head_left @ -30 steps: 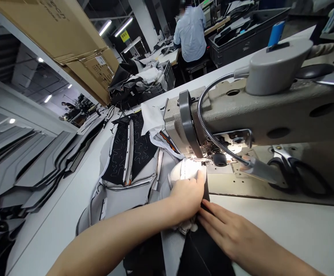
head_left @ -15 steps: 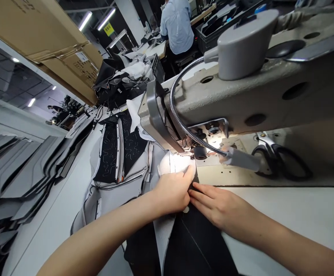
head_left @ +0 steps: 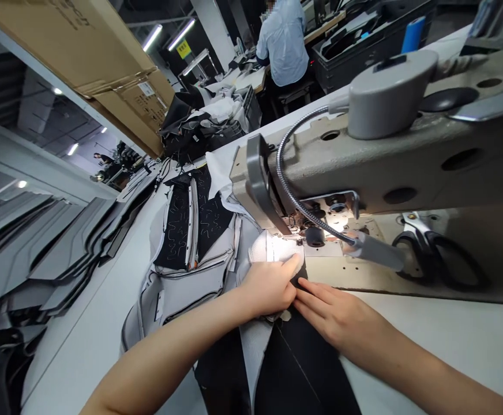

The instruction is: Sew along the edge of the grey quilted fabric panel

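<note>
- A sewing factory floor: an industrial sewing machine (head_left: 364, 161) fills the right.
- Cut panels (head_left: 39, 248) are stacked at left.
- A co-worker (head_left: 282, 43) sits at another bench, top centre.

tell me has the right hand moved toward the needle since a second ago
Yes. The right hand has slid up the dark fabric, closer to the sewing machine head.

A grey-and-black fabric piece (head_left: 273, 351) lies flat, its lit white end under the sewing machine's needle.

needle hidden behind lamp head (head_left: 376, 252)
</note>
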The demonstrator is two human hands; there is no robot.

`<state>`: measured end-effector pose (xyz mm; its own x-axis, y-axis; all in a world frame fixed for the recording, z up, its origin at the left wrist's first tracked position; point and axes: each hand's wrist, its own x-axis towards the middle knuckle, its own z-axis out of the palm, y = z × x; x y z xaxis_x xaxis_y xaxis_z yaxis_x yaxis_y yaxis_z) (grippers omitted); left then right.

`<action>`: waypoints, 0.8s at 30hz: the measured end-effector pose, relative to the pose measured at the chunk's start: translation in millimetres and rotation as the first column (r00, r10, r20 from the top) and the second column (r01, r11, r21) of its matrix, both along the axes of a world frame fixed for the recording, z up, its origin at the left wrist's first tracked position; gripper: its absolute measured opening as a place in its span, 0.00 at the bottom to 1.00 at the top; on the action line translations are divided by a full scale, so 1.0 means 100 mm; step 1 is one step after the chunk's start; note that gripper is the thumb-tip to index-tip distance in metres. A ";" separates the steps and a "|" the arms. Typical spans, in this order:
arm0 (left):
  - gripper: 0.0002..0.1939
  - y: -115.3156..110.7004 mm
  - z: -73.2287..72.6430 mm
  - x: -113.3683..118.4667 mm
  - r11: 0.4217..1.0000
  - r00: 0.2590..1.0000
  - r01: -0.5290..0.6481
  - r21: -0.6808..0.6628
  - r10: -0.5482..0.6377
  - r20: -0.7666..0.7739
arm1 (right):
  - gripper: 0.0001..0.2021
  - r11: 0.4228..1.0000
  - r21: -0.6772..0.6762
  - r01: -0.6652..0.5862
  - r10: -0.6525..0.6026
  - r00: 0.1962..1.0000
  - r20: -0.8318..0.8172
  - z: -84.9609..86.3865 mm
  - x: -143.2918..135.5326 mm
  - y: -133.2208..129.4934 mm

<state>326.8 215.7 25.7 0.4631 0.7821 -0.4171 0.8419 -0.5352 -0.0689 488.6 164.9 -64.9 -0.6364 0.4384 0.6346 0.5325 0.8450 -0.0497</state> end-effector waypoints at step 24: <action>0.15 -0.20 -0.23 -0.27 0.985 0.935 -0.045 0.164 -0.017 0.355 | 0.28 0.969 -0.230 -0.090 0.126 0.981 0.145 -0.01 0.09 -0.01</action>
